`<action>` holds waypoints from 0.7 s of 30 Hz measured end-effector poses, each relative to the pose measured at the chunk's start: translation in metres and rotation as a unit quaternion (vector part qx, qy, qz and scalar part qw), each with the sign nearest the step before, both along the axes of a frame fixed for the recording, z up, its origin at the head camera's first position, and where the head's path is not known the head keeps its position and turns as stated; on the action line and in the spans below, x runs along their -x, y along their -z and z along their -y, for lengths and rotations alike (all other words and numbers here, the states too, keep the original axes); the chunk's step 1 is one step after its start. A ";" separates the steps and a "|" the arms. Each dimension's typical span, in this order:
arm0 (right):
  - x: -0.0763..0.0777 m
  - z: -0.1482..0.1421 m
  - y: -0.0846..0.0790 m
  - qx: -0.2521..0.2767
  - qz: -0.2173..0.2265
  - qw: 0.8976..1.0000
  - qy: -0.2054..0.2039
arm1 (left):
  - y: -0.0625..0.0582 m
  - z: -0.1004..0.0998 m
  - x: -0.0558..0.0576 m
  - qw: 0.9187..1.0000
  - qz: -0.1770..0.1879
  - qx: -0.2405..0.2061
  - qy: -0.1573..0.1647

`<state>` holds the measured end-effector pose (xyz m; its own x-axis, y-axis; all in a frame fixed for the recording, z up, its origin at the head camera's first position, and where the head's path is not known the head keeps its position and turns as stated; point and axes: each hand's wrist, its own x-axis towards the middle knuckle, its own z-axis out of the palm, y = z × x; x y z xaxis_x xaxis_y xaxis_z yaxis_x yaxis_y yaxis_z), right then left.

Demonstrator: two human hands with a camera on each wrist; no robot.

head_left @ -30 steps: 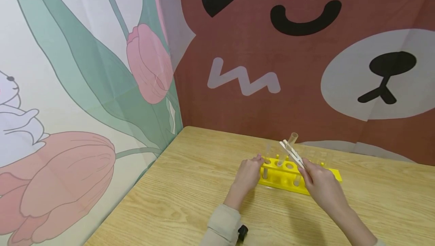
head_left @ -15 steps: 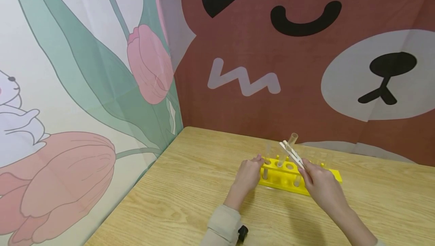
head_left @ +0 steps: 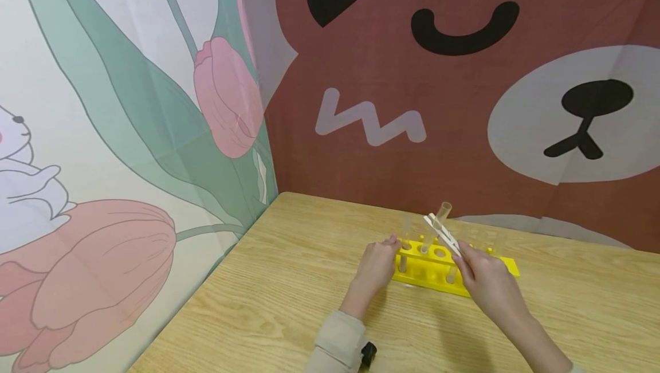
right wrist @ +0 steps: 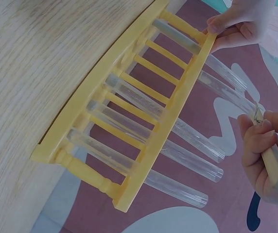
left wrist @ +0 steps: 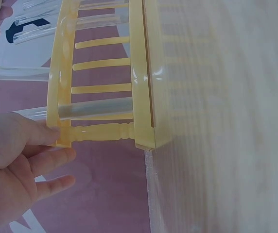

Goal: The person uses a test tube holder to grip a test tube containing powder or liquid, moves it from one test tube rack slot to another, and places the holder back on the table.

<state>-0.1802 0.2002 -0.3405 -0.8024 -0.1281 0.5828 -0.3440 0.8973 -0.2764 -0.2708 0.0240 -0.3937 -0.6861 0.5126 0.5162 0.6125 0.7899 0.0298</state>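
Observation:
A yellow plastic test tube rack point(head_left: 428, 283) stands on the table. My left hand point(head_left: 376, 262) pinches the left end of its upper shelf between thumb and index finger. In my right hand point(head_left: 492, 277) I grip a wooden test tube clamp point(head_left: 452, 242), whose jaws hold a clear test tube point(head_left: 446, 210) near its upper part. That tube leans slightly, its lower end at the second hole from the left in the upper shelf. Another test tube point(left wrist: 97, 108) stands in the hole beside my left hand. Toward the other end, three clear tubes point(right wrist: 178, 190) stand in the rack.
The wooden table point(head_left: 268, 298) reaches back to a brown cloth backdrop point(head_left: 361, 178) printed with a bear. A flower-patterned cloth point(head_left: 129, 132) hangs along the left side. A small black object point(head_left: 368, 353) sits by my left sleeve.

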 end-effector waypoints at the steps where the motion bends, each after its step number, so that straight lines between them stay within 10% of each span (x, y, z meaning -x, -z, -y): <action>1: 0.000 0.000 0.000 0.000 0.002 1.000 0.000 | 0.000 0.000 0.000 1.000 0.001 0.000 0.000; 21: 0.000 0.000 0.000 0.000 0.012 1.000 -0.002 | 0.001 0.001 0.000 1.000 -0.008 0.004 0.000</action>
<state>-0.1798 0.1999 -0.3404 -0.8154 -0.1309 0.5639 -0.3403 0.8964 -0.2840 -0.2709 0.0235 -0.3948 -0.6779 0.5167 0.5230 0.6123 0.7905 0.0126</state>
